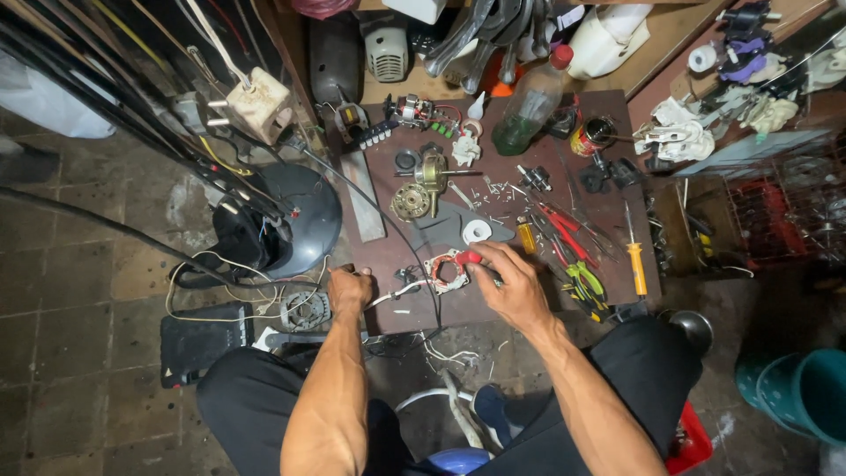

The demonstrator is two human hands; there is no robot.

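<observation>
My right hand (511, 284) grips a red-handled tool (469, 258) and holds its tip against a small motor stator (448, 271) with red windings, lying on the low brown work board (493, 211). My left hand (349, 291) is closed at the board's near left corner, holding white wires (392, 293) that run to the stator. A brass-coloured rotor with its shaft (430, 174) and a round metal part (410, 202) lie farther back on the board.
Pliers and cutters (573, 251), a yellow-handled screwdriver (635, 264), a white tape roll (477, 232), a green bottle (529, 104) and a can (592, 135) crowd the board. A grey fan base (304, 220) with black cables stands left. Teal buckets (806, 392) sit bottom right.
</observation>
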